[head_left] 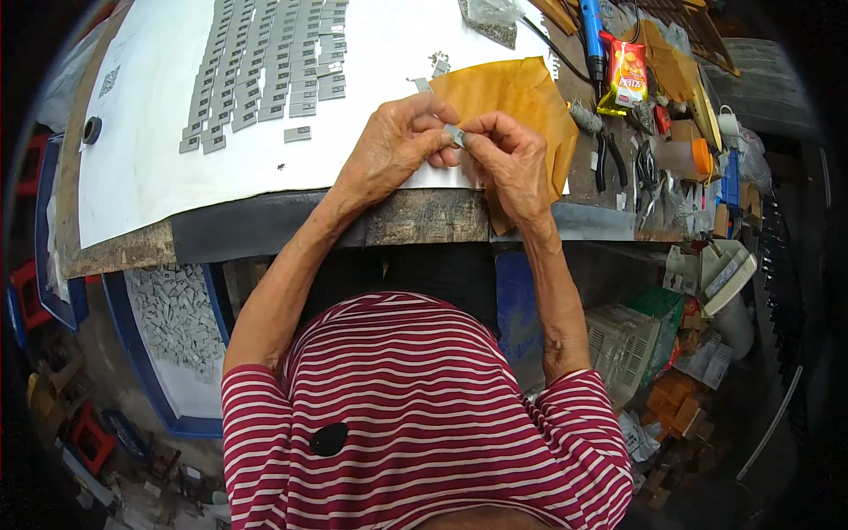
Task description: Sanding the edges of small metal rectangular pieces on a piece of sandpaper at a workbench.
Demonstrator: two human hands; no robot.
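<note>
My left hand (394,144) and my right hand (515,164) meet over the near edge of the worktable. Between their fingertips they pinch a small grey rectangular piece (455,135), partly hidden by the fingers. Rows of similar grey pieces (274,62), each with a dark mark, lie on a white sheet (141,168) to the left. One loose grey piece (298,134) sits apart, below the rows. A brown paper sheet (495,88) lies partly under my right hand. Just beyond my fingers is a little heap of tiny metal parts (440,64).
A blue power screwdriver (593,40), a red-and-yellow snack packet (625,75) and black-handled pliers (609,162) lie at the right. A clear bag of small parts (491,22) stands at the back. Below left, a blue tray (163,393) holds many grey pieces.
</note>
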